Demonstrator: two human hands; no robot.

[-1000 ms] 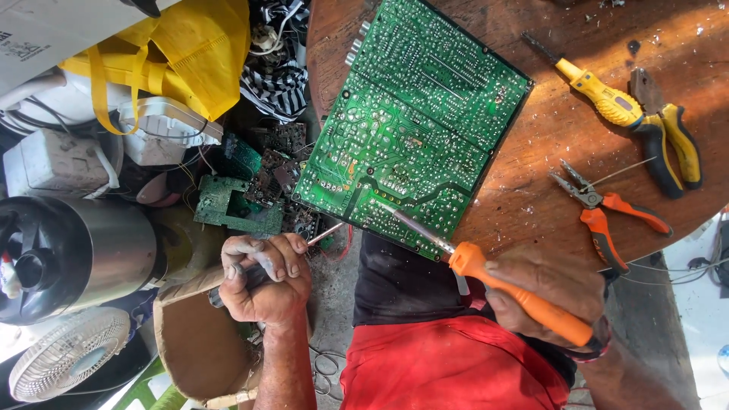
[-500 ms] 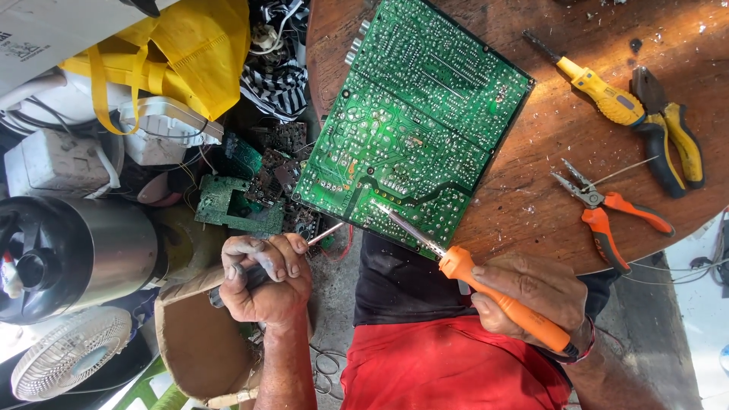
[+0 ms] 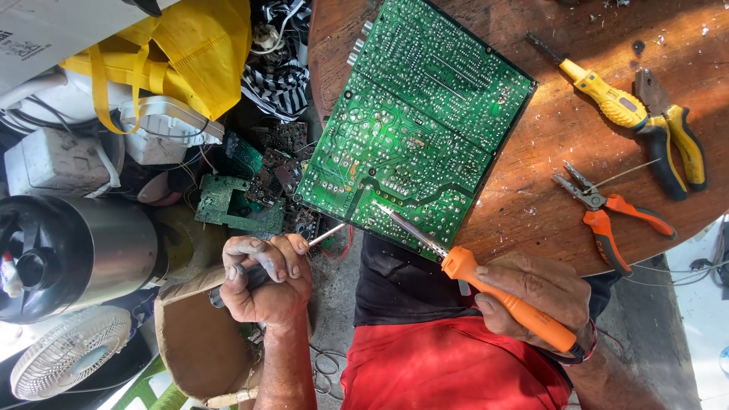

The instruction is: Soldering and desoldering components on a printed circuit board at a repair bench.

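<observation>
The right hand [image 3: 535, 292] wraps tight around an orange soldering iron [image 3: 486, 285]. Its tip touches the near edge of the big green circuit board [image 3: 414, 121]. The left hand [image 3: 266, 277], beside the board's near corner, squeezes a thin metal tool [image 3: 326, 234]. The board lies on the round wooden table [image 3: 547, 152], shiny dots facing up.

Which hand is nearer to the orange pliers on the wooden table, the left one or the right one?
Right. The right hand, holding the orange soldering iron, sits just below-left of the orange pliers. The left hand, closed on a thin tool, is far to their left, off the table.
</observation>
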